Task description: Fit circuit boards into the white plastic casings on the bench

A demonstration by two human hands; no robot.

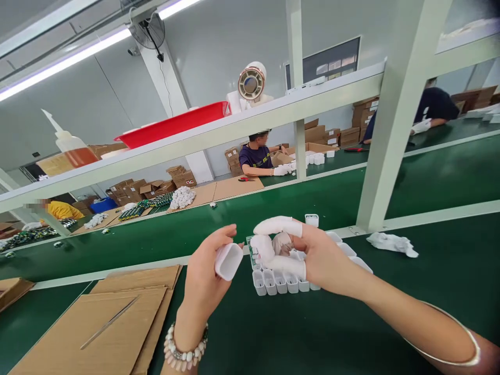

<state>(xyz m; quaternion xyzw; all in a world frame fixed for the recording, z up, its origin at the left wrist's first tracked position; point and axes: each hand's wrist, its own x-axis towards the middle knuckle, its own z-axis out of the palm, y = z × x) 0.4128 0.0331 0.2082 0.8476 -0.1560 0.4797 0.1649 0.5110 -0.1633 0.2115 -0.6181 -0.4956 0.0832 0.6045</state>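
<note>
My left hand [205, 273] is closed around a white plastic housing [229, 262], whose open end faces me. To its right, my right hand [300, 247] wears white finger cots and grips a small green circuit board [253, 252] with a white part [262, 249] on it. The board is apart from the housing in my left hand. Beneath and behind my right hand, rows of white housings [281, 282] stand on the green bench with their open ends up. My hand hides some of them. One more housing [311, 220] stands behind the rows.
Cardboard sheets [113, 317] lie at left, with metal tweezers [109, 323] on top. A crumpled white cloth or glove [392, 244] is at right. A pale metal post [398, 125] and shelf rail [187, 138] cross ahead. Beyond the green belt [234, 213], co-workers [258, 156] sit.
</note>
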